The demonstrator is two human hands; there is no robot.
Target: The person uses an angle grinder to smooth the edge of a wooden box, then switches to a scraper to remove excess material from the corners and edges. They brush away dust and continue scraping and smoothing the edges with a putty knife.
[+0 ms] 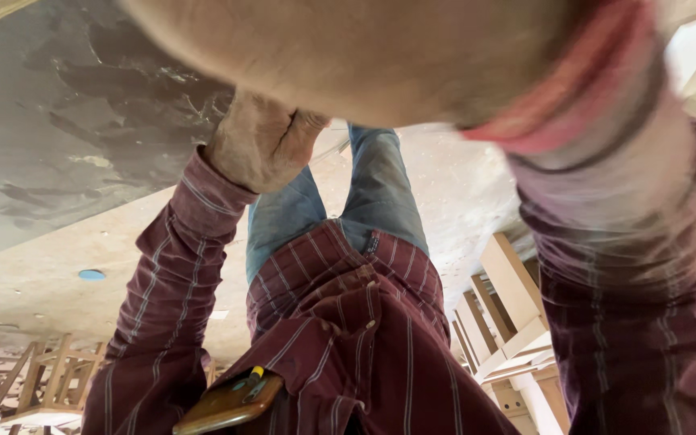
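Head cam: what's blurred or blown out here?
Head view: the near forearm fills the top, soft and out of focus, its pink cuff smeared; the top right corner is overexposed; the other hand, shirt and jeans are sharp; wide-angle stretch at the edges.

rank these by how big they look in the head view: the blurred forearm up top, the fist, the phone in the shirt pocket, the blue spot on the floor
1. blurred forearm, though it is closest to the camera, which inflates it
2. fist
3. phone, partly hidden in the pocket
4. blue spot
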